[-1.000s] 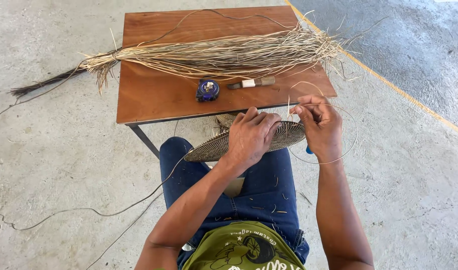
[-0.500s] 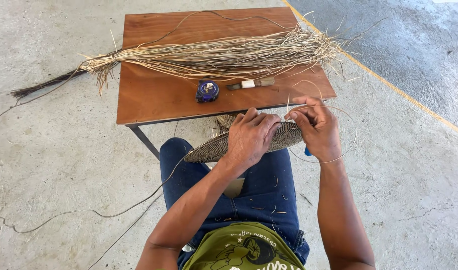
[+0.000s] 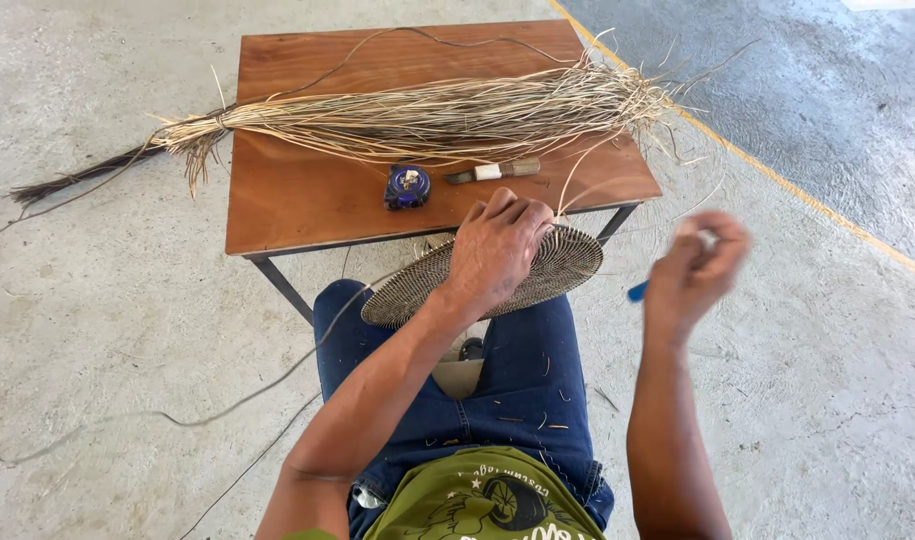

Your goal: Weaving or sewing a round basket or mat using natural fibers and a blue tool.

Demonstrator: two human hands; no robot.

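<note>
Hands worked over a flat, oval woven disc (image 3: 567, 262) that rested across the person's lap, its far edge close to the front of a small wooden table (image 3: 307, 210). The left hand (image 3: 497, 250) lay palm down on top of the disc, fingers curled over its far rim and pressing it in place, so it was clamped on the weaving. The right hand (image 3: 692, 270) was raised off to the right of the disc and well clear of it, blurred by motion; its fingers were drawn together around something with a blue tip (image 3: 637, 292) that stuck out below the fist, but the blur hid what the tool was. A thin pale strand (image 3: 577, 175) curved up from the disc's rim near the left fingers toward the table top.

On the table lay a long bundle of dry straw-coloured fibres (image 3: 427, 115), tied near its left end and hanging off that side. Just in front of the bundle sat a blue tape measure (image 3: 407, 187) and, beside it to the right, a small knife with a wooden handle (image 3: 497, 170). Loose strands trailed across the concrete floor (image 3: 107, 350) on the left
</note>
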